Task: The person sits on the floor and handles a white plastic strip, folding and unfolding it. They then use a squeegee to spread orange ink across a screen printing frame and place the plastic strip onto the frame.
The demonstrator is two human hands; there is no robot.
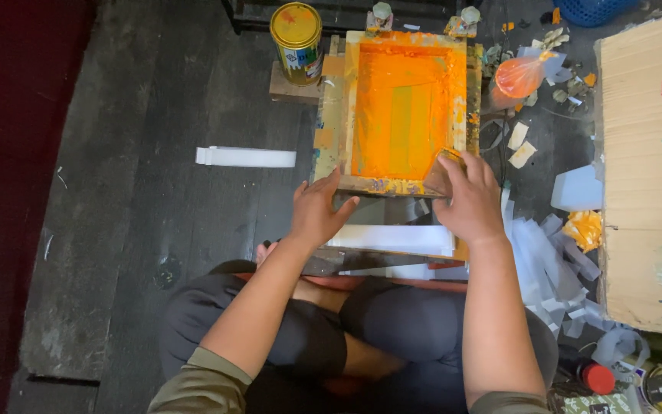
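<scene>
Head view: orange ink (408, 107) in screen frame (335, 115)

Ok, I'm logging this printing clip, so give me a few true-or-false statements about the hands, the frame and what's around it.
1. The screen frame is coated with orange ink. True.
2. The left hand holds the tin can. False: it rests on the frame's near edge; the can stands apart.
3. The right hand grips a squeegee at the frame's near right corner. True.
4. The cardboard sheet lies left of the frame. False: it lies right.
</scene>
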